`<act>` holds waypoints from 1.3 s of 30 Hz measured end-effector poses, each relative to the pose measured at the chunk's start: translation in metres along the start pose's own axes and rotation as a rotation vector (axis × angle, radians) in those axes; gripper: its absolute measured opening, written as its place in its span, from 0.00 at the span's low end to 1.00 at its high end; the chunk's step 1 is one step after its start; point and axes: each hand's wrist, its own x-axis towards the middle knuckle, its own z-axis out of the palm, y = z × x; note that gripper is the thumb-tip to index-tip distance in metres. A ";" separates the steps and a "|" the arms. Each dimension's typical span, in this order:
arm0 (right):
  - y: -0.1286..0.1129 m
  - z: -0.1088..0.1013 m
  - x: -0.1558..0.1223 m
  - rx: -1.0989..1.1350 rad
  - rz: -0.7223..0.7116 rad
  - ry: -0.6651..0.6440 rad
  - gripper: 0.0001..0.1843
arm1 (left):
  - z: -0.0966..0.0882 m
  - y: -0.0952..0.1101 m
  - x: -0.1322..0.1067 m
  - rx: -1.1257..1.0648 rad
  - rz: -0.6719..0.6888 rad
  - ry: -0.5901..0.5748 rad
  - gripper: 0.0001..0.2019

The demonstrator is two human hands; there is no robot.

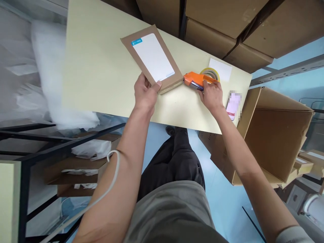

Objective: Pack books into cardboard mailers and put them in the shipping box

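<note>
A flat brown cardboard parcel (154, 60) with a large white label lies on the pale table (96, 71). My left hand (145, 93) grips its near corner, thumb on top. My right hand (212, 96) is closed on an orange tape dispenser (196, 79) with a roll of clear tape, whose front end touches the parcel's right end.
A white slip (222, 69) lies behind the dispenser and a blurred pink phone-like item (233, 105) lies near the table's right edge. An open cardboard box (273, 135) stands on the floor at right. Stacked cartons (215, 23) sit behind the table; white plastic wrap (50, 74) is at left.
</note>
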 end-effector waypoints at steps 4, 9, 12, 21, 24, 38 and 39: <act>0.006 -0.009 0.005 -0.001 -0.102 -0.088 0.23 | -0.013 0.006 0.008 0.068 0.033 -0.092 0.22; -0.025 -0.018 -0.022 0.005 -0.133 -0.226 0.14 | -0.051 0.029 0.029 0.101 -0.002 -0.299 0.14; -0.068 -0.013 -0.038 0.020 -0.129 -0.288 0.13 | -0.062 0.036 0.046 0.247 0.037 -0.326 0.13; -0.166 -0.009 -0.049 -0.021 -0.053 -0.368 0.19 | 0.024 0.041 0.027 0.637 0.152 0.024 0.38; -0.169 -0.011 -0.058 -0.020 -0.040 -0.382 0.17 | 0.032 0.045 0.016 0.657 0.158 0.018 0.41; -0.008 -0.049 -0.066 -0.188 0.096 -0.334 0.20 | 0.034 0.040 0.018 0.668 0.230 0.008 0.48; -0.007 -0.046 -0.053 -0.185 0.086 -0.320 0.20 | 0.033 0.041 0.018 0.674 0.234 -0.008 0.48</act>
